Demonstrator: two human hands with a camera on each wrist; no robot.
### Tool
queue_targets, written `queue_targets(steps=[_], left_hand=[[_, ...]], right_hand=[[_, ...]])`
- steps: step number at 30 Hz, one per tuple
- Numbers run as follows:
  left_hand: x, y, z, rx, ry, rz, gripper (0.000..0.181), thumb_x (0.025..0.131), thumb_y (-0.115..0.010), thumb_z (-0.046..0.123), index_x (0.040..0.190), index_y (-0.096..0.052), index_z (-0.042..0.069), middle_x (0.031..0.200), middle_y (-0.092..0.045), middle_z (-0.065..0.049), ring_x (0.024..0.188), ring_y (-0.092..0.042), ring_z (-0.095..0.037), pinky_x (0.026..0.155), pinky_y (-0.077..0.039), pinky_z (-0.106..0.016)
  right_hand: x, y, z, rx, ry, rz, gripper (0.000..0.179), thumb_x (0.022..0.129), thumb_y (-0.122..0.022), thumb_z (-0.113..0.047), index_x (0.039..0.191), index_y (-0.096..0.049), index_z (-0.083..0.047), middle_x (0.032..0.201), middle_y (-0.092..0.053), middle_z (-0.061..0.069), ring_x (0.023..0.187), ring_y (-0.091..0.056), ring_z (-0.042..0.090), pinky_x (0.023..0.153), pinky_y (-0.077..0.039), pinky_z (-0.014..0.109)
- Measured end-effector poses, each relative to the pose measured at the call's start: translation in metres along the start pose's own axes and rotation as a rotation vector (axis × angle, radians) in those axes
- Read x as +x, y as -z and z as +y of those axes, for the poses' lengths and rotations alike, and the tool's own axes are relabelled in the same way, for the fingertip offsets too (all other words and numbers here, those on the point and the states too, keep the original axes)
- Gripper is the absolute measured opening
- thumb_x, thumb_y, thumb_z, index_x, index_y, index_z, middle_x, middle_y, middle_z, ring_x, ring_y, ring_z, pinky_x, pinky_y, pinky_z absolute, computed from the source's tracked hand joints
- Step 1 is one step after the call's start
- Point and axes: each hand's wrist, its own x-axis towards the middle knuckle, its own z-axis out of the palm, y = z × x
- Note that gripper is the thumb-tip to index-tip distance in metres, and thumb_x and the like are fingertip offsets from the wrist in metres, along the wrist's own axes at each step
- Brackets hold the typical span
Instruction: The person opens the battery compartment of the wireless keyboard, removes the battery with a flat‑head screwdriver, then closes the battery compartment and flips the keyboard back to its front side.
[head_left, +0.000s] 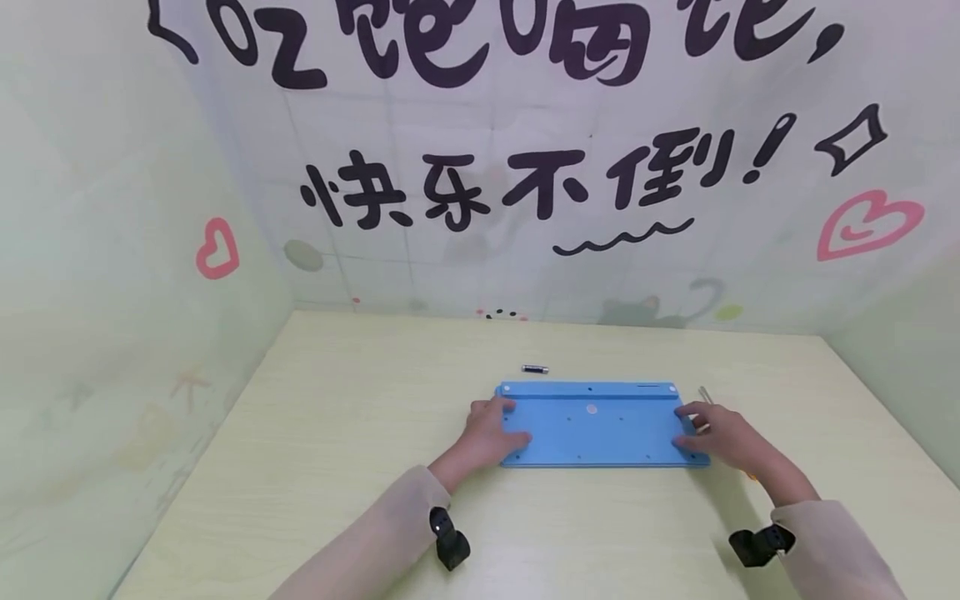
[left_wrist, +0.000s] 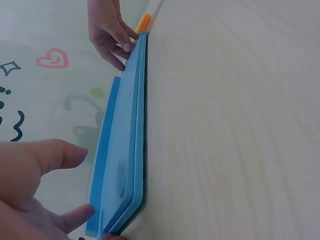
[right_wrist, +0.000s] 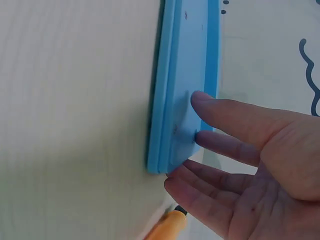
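Observation:
A blue keyboard (head_left: 592,437) lies face down on the table, its underside dotted with small screw holes and a raised ridge along the far edge. My left hand (head_left: 483,433) is at its left end. In the left wrist view that thumb stands away from the board, while fingertips meet the end edge. At the other end is my right hand (head_left: 727,433), thumb and index fingertips over the underside, the remaining fingers beside the end. Partly hidden behind this hand lies a screwdriver (head_left: 705,395); the right wrist view shows its orange handle (right_wrist: 167,227).
Just beyond the keyboard's ridge lies a small dark battery (head_left: 535,368). The pale wooden table (head_left: 360,400) meets a wall (head_left: 465,275) with printed lettering at its back edge. Side walls stand left and right.

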Motion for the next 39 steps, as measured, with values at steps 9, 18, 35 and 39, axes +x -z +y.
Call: queue_targets(steps=[9, 18, 35, 39], left_hand=[[-0.001, -0.009, 0.004, -0.155, 0.062, 0.104, 0.048, 0.082, -0.064, 0.016, 0.126, -0.05, 0.005, 0.129, -0.038, -0.022, 0.115, -0.039, -0.037, 0.09, -0.037, -0.051], [0.005, -0.004, -0.003, -0.421, 0.004, 0.164, 0.041, 0.07, -0.056, -0.018, 0.106, -0.064, 0.001, 0.129, -0.047, -0.017, 0.108, -0.049, -0.029, 0.081, -0.048, -0.036], [0.001, 0.008, 0.007, -0.635, 0.015, 0.117, 0.047, 0.079, -0.061, -0.009, 0.125, -0.053, 0.002, 0.13, -0.046, -0.016, 0.12, -0.042, -0.032, 0.098, -0.036, -0.038], [-0.001, 0.009, 0.009, -0.654, 0.031, 0.095, 0.05, 0.079, -0.064, -0.005, 0.127, -0.051, 0.003, 0.123, -0.049, -0.015, 0.114, -0.045, -0.03, 0.095, -0.039, -0.039]], right_hand=[[0.005, -0.009, -0.008, -0.018, -0.073, 0.059, 0.049, 0.083, -0.066, -0.017, 0.116, -0.048, 0.016, 0.1, -0.053, 0.034, 0.088, -0.053, 0.04, 0.071, -0.047, 0.048], [0.007, -0.009, -0.006, 0.016, -0.105, 0.114, 0.046, 0.086, -0.062, -0.02, 0.115, -0.051, 0.014, 0.105, -0.052, 0.037, 0.094, -0.053, 0.046, 0.071, -0.047, 0.049], [0.001, -0.004, 0.0, 0.157, -0.149, 0.143, 0.057, 0.092, -0.054, -0.032, 0.125, -0.044, 0.013, 0.113, -0.048, 0.04, 0.103, -0.047, 0.049, 0.08, -0.042, 0.054], [0.001, -0.005, -0.001, 0.146, -0.15, 0.148, 0.054, 0.092, -0.055, -0.03, 0.123, -0.046, 0.013, 0.111, -0.049, 0.039, 0.101, -0.049, 0.047, 0.079, -0.043, 0.053]])
